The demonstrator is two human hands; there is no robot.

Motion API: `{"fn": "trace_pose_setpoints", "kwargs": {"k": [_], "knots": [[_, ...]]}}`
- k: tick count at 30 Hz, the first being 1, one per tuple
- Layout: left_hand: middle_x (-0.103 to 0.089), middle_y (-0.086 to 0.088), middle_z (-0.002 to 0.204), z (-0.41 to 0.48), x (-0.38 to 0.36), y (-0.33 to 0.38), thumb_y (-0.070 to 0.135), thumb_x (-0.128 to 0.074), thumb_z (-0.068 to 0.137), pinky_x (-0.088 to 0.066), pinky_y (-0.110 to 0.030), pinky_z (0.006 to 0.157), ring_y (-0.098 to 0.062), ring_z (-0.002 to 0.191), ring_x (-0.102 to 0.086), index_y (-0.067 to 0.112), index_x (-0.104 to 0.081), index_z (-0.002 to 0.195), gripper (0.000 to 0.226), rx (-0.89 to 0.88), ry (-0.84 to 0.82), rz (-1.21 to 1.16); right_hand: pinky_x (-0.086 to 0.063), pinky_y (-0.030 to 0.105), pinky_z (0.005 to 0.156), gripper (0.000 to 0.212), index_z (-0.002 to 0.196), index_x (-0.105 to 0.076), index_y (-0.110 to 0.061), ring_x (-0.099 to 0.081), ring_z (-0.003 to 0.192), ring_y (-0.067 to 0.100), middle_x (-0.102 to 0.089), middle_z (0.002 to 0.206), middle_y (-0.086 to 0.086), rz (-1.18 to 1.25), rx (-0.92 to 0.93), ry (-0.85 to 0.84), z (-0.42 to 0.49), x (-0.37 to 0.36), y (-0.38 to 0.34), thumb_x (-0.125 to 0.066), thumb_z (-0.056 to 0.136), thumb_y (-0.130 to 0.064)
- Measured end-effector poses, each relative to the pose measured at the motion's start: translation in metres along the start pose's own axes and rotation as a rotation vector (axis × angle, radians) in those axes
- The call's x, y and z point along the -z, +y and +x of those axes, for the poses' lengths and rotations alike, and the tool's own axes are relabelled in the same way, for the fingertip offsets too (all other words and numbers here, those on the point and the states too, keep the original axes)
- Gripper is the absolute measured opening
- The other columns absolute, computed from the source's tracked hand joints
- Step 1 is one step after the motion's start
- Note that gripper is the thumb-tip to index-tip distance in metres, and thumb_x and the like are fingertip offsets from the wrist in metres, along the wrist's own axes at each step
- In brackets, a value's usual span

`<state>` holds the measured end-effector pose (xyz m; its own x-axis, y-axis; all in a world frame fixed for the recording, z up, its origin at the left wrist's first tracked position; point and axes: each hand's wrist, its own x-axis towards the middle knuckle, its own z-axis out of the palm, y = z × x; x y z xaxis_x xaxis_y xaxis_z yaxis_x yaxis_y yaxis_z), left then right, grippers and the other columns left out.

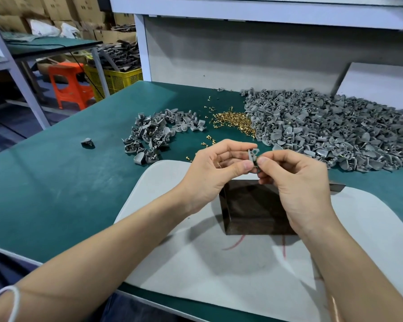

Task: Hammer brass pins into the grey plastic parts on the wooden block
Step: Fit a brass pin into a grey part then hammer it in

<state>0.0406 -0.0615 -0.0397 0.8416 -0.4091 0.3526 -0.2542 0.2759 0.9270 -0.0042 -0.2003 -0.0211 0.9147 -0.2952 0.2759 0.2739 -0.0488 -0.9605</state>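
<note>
Grey plastic part is up in the air, just over the far edge of the wooden block, and both hands are on it. Starting nearest: a white band circles the left wrist, then comes a pale grey pad with red scribbles, and the dark block sits on it. Above the block, the left hand pinches the part between thumb and forefinger, its other fingers curled underneath. The right hand pinches it from the other side, thumb tip against the part's lower end. Whether a pin is already in the part, I can't tell. Just right of the block, a dark metal end pokes out from behind the right hand. Beyond the block, on the green bench top, loose brass pins lie scattered. Behind the block and to its right spreads a big heap of grey parts. To the block's far left there's a smaller heap and one lone part. Further back on the left stand an orange stool and a yellow crate.
</note>
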Motion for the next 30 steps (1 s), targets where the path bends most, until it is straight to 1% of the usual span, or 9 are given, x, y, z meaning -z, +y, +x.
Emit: {"fn": "trace_pose_setpoints", "kwargs": {"k": [3, 9, 12, 15, 19, 26, 28, 30], "knots": [[-0.068, 0.0, 0.088, 0.0, -0.0005, -0.0017, 0.017, -0.07, 0.073, -0.053, -0.028, 0.086, -0.012, 0.086, -0.064, 0.016, -0.066, 0.103, 0.031, 0.003, 0.008, -0.013, -0.051, 0.02, 0.053, 0.016, 0.07, -0.069, -0.013, -0.059, 0.055, 0.013, -0.066, 0.059, 0.002, -0.013, 0.002, 0.014, -0.0004, 0.0, 0.0, -0.068, 0.081, -0.001], [-0.069, 0.002, 0.087, -0.0007, 0.0002, -0.0019, 0.017, -0.07, 0.072, -0.053, -0.028, 0.086, -0.013, 0.084, -0.066, 0.015, -0.066, 0.102, 0.031, 0.004, 0.004, -0.01, -0.051, 0.022, 0.055, 0.013, 0.072, -0.069, -0.01, -0.058, 0.055, 0.016, -0.066, 0.063, 0.009, -0.006, -0.017, -0.002, -0.0001, 0.0005, 0.0002, -0.068, 0.08, 0.0], [-0.069, 0.003, 0.086, -0.001, -0.0002, -0.0027, 0.011, -0.07, 0.075, -0.053, -0.028, 0.088, -0.011, 0.084, -0.065, 0.015, -0.066, 0.101, 0.027, 0.006, 0.011, -0.006, -0.05, 0.02, 0.054, 0.016, 0.07, -0.069, -0.011, -0.057, 0.053, 0.014, -0.066, 0.06, 0.006, -0.001, -0.019, -0.012, 0.0004, 0.0011, 0.0005, -0.067, 0.08, 0.001], [-0.067, -0.003, 0.089, -0.0009, 0.0002, -0.0023, -0.001, -0.067, 0.08, -0.053, -0.028, 0.088, -0.011, 0.082, -0.065, 0.014, -0.066, 0.1, 0.026, 0.01, 0.008, 0.013, -0.049, 0.019, 0.051, 0.018, 0.069, -0.069, -0.013, -0.057, 0.051, 0.013, -0.065, 0.057, 0.003, -0.005, -0.024, -0.024, 0.0011, 0.0022, 0.001, -0.068, 0.08, 0.001], [-0.065, -0.009, 0.091, -0.0014, 0.0, 0.0, -0.006, -0.065, 0.08, -0.053, -0.029, 0.089, -0.012, 0.082, -0.065, 0.011, -0.065, 0.101, 0.027, 0.008, -0.007, 0.035, -0.047, 0.018, 0.05, 0.019, 0.068, -0.068, -0.013, -0.056, 0.049, 0.011, -0.064, 0.056, 0.002, -0.006, -0.033, -0.048, 0.0023, 0.0036, 0.0015, -0.068, 0.08, 0.001], [-0.066, -0.006, 0.091, -0.0015, 0.0, 0.0023, -0.003, -0.066, 0.08, -0.053, -0.032, 0.091, -0.014, 0.086, -0.064, 0.014, -0.066, 0.101, 0.027, 0.012, 0.005, 0.037, -0.051, 0.019, 0.054, 0.018, 0.069, -0.07, -0.013, -0.059, 0.054, 0.013, -0.066, 0.059, 0.003, 0.006, -0.042, -0.081, 0.0027, 0.0051, 0.0008, -0.067, 0.082, -0.001], [-0.066, -0.005, 0.09, -0.0005, 0.001, 0.0041, 0.005, -0.067, 0.078, -0.052, -0.031, 0.091, -0.015, 0.087, -0.063, 0.014, -0.066, 0.102, 0.026, 0.016, -0.002, 0.008, -0.054, 0.021, 0.057, 0.021, 0.068, -0.07, -0.013, -0.06, 0.057, 0.014, -0.067, 0.061, 0.003, 0.059, -0.065, -0.107, 0.0029, 0.0044, -0.0012, -0.064, 0.084, -0.001], [-0.064, -0.009, 0.094, 0.0002, 0.0011, 0.0052, 0.012, -0.067, 0.074, -0.051, -0.031, 0.092, -0.018, 0.086, -0.063, 0.015, -0.066, 0.103, 0.029, 0.022, -0.002, -0.014, -0.054, 0.023, 0.059, 0.027, 0.066, -0.07, -0.013, -0.061, 0.061, 0.015, -0.066, 0.062, 0.004, 0.145, -0.095, -0.131, 0.0034, 0.0046, -0.0029, -0.059, 0.087, 0.0]]}}
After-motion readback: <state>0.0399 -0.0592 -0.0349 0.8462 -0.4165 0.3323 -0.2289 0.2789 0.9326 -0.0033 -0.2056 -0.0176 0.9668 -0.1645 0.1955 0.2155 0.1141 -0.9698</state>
